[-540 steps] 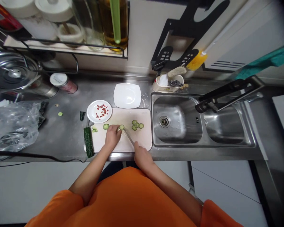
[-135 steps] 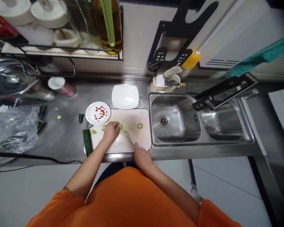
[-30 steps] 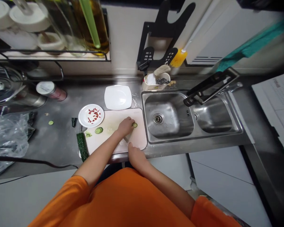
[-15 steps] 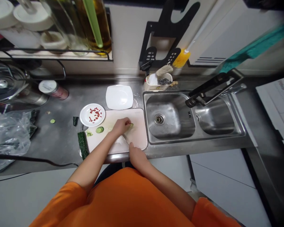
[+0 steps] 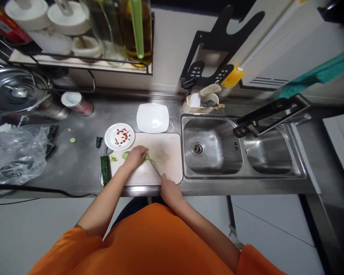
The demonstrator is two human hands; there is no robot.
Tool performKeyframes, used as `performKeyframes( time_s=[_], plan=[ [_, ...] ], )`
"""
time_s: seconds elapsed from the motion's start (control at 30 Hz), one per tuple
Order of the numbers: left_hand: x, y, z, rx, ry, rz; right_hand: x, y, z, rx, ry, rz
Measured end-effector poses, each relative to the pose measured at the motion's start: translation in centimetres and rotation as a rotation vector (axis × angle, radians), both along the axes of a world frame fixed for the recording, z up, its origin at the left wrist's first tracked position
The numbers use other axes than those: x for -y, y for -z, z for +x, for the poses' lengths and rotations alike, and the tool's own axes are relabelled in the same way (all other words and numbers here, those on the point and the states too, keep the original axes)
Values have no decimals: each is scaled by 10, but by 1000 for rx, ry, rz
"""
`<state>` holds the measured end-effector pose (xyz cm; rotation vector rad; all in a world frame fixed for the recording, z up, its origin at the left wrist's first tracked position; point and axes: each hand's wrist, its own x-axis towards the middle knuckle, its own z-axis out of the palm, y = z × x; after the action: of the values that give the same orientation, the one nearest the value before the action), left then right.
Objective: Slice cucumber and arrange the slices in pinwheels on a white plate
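Note:
My right hand is closed round the handle of a kitchen knife, its blade angled up and left over a pale cutting board. My left hand pinches a cucumber slice close to the knife tip. Just left of that hand lie more cucumber slices, partly covered by it. Green scraps rest by the board's left side. A dark green piece of cucumber lies across the board's left edge.
Behind the board stand a round plate with small red pieces and a white square plate. A double sink is on the right. Plastic bags, a can and a cucumber end lie left.
My left hand has moved left across the board with the slice, towards the other slices. The knife blade now shows more clearly. The whole view has shifted slightly.

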<state>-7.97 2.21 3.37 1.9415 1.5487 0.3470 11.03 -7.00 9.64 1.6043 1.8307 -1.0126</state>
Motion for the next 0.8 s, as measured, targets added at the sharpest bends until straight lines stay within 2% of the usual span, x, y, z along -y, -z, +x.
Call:
performKeyframes(
  time_s=[0.2, 0.33, 0.8],
  plan=[
    [42, 19, 6, -51, -279, 35, 4, 4, 1, -23, 14, 25],
    [52, 28, 14, -17, -386, 44, 6, 5, 3, -27, 13, 50],
    [48, 31, 17, 42, -436, 62, -7, -1, -7, -24, 16, 87]
  ],
)
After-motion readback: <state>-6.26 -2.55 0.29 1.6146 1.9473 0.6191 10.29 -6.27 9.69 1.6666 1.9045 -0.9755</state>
